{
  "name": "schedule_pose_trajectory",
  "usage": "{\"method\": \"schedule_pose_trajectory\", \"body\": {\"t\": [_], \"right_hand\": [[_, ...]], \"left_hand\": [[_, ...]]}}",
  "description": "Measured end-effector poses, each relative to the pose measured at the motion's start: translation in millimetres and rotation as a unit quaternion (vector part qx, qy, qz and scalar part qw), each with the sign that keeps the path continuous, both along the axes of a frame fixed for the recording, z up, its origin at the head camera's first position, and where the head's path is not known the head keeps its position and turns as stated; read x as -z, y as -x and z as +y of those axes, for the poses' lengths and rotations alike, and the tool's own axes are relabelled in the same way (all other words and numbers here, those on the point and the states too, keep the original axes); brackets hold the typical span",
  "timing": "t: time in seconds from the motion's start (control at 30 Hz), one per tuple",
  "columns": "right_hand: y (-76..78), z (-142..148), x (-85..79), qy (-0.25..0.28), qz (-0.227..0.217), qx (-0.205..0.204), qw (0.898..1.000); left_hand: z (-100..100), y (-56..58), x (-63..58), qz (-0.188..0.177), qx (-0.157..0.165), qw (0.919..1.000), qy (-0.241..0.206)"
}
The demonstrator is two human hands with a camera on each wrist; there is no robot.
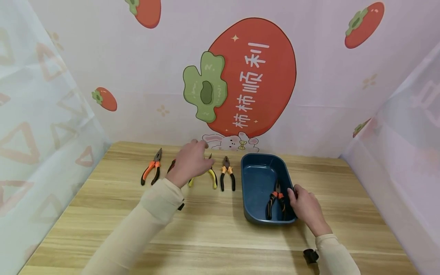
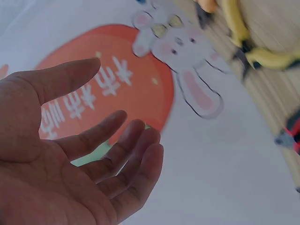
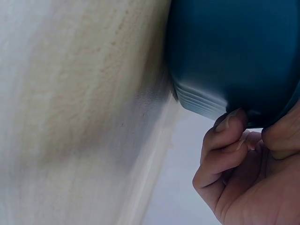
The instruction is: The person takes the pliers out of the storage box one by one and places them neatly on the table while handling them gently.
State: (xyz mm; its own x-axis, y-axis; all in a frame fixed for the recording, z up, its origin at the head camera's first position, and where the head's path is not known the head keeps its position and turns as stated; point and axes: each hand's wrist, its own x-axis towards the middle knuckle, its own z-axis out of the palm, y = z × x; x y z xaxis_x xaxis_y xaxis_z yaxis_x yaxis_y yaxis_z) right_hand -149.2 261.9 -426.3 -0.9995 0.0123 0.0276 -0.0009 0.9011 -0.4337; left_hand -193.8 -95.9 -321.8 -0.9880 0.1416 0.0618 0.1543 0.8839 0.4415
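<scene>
Nearest the head camera, two pale sleeves reach out over a wooden table (image 1: pixel 213 229). On the right, the right hand (image 1: pixel 307 208) grips the near right rim of a blue tray (image 1: pixel 256 172); the right wrist view shows its curled fingers (image 3: pixel 225 140) hooked under the tray's edge with the thumb on top. Inside the tray, just beside that hand, lies one pair of orange-handled pliers (image 1: pixel 275 202).

Farther back on the left, the left hand (image 1: pixel 190 162) hovers over a row of pliers, empty, its fingers (image 2: pixel 122 150) loosely spread and holding nothing. Under it lie yellow pliers (image 1: pixel 212 176); black-and-orange pliers (image 1: pixel 227 173) sit between them and the tray, and orange pliers (image 1: pixel 152 168) lie to the left. A persimmon-print backdrop (image 1: pixel 247 76) stands behind the table.
</scene>
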Motion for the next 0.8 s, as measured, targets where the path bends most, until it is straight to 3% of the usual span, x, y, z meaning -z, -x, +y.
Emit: {"method": "schedule_pose_trajectory", "body": {"t": [0.2,0.43,0.8], "right_hand": [[-0.3,-0.4,-0.1,-0.004,0.002,-0.001,1.000],[0.1,-1.2,0.0,0.003,-0.005,0.005,1.000],[0.0,0.2,1.1,0.009,-0.007,0.005,1.000]], "left_hand": [[30.6,1.8,-2.5,0.012,0.037,0.9992,-0.007],[62.9,2.8,-5.4,0.020,0.056,0.9982,0.006],[92.1,2.6,-4.3,0.023,0.088,0.9956,0.022]]}}
